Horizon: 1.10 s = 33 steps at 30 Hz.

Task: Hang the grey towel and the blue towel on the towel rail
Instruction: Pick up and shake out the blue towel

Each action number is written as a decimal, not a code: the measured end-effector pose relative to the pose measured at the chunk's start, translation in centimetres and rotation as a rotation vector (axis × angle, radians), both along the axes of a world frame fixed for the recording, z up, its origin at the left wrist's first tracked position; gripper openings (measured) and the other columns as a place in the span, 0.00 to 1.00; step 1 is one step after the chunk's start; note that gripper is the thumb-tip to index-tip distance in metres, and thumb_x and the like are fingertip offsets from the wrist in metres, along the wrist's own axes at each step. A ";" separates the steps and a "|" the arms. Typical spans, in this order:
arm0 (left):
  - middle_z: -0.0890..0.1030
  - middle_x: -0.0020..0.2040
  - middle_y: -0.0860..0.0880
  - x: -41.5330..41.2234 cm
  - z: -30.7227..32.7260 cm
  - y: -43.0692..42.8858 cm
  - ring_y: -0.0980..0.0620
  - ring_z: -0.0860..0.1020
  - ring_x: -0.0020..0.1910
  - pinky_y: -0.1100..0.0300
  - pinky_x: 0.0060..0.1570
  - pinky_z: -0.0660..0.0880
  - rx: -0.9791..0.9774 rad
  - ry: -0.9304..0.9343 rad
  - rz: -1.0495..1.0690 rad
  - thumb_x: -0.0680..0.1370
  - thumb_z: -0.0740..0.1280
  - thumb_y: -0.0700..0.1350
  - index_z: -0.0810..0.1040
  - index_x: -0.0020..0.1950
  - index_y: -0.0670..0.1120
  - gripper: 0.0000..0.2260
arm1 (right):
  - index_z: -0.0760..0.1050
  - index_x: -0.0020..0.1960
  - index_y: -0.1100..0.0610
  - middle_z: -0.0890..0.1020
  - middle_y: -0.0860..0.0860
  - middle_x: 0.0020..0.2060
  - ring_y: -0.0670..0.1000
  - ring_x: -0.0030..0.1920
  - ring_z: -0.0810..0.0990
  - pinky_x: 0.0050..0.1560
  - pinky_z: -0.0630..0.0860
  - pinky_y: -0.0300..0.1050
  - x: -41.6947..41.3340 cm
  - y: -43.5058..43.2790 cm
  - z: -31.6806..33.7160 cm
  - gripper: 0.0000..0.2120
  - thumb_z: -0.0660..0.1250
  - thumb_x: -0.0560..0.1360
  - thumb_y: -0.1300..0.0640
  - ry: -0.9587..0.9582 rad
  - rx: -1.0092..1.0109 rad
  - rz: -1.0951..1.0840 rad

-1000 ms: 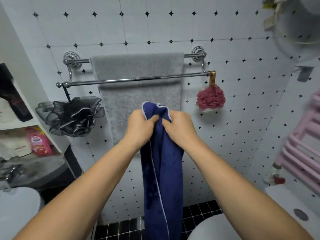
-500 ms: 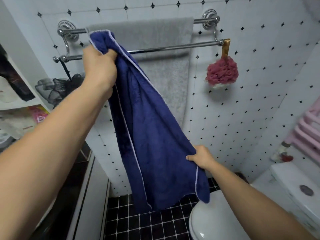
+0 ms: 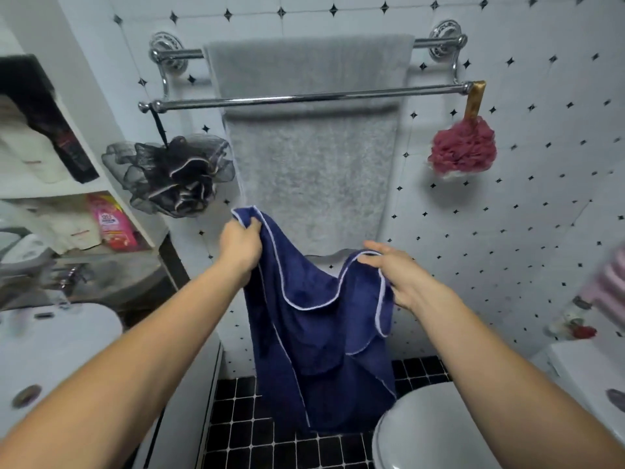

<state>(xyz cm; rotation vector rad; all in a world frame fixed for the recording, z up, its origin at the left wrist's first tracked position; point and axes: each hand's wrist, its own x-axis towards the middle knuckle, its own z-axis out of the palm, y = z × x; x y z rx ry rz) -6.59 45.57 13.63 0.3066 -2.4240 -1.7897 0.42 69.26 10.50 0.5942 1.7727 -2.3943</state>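
Note:
The grey towel (image 3: 311, 157) hangs over the back bar of the chrome towel rail (image 3: 304, 98) on the tiled wall. The front bar is bare in front of it. Below the rail I hold the blue towel (image 3: 318, 336) by its top edge, which sags between my hands. My left hand (image 3: 240, 245) grips the left corner in a fist. My right hand (image 3: 395, 269) pinches the right corner with the fingers stretched out. The rest of the blue towel hangs down toward the floor.
A black mesh sponge (image 3: 172, 174) hangs from the rail's left end and a red one (image 3: 463, 147) from its right end. Shelves (image 3: 50, 187) with bottles stand left. A toilet lid (image 3: 436, 431) is at lower right, above black floor tiles (image 3: 236, 431).
My left hand came down from rail height with its corner. My right hand rose from the towel's lower edge to the top edge, so the towel is now spread between both hands.

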 end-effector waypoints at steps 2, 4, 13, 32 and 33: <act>0.82 0.46 0.43 1.5 -1.7 1.0 0.43 0.80 0.47 0.51 0.47 0.76 0.267 -0.110 -0.023 0.81 0.60 0.45 0.77 0.46 0.44 0.09 | 0.73 0.63 0.55 0.78 0.60 0.56 0.54 0.42 0.82 0.43 0.82 0.46 -0.4 -1.9 1.8 0.17 0.61 0.78 0.69 0.078 -0.183 -0.015; 0.83 0.45 0.45 3.0 -2.4 2.1 0.46 0.82 0.44 0.57 0.40 0.78 0.408 -0.172 -0.029 0.82 0.60 0.48 0.77 0.45 0.46 0.10 | 0.74 0.62 0.58 0.76 0.59 0.50 0.51 0.36 0.82 0.38 0.82 0.43 -0.8 -3.6 3.0 0.17 0.57 0.78 0.71 0.167 -0.350 -0.026; 0.87 0.49 0.42 8.1 -1.8 4.2 0.46 0.86 0.47 0.57 0.38 0.81 0.857 -0.218 -0.165 0.81 0.61 0.57 0.84 0.54 0.43 0.19 | 0.74 0.61 0.56 0.84 0.60 0.54 0.56 0.54 0.84 0.50 0.82 0.45 1.0 -7.3 3.3 0.24 0.63 0.72 0.78 0.409 -0.241 -0.010; 0.85 0.49 0.36 8.2 -1.8 3.5 0.43 0.85 0.45 0.56 0.39 0.81 0.889 -0.183 -0.284 0.80 0.65 0.46 0.85 0.49 0.39 0.13 | 0.83 0.40 0.46 0.70 0.41 0.47 0.45 0.52 0.67 0.56 0.65 0.41 2.0 -6.6 4.8 0.04 0.75 0.67 0.48 0.858 1.072 0.092; 0.85 0.48 0.37 8.2 -1.7 3.5 0.43 0.85 0.44 0.57 0.40 0.80 0.868 -0.169 -0.315 0.79 0.66 0.45 0.85 0.49 0.40 0.11 | 0.83 0.40 0.46 0.70 0.39 0.50 0.45 0.54 0.66 0.58 0.63 0.41 1.9 -6.7 5.0 0.04 0.74 0.67 0.47 0.867 1.129 0.078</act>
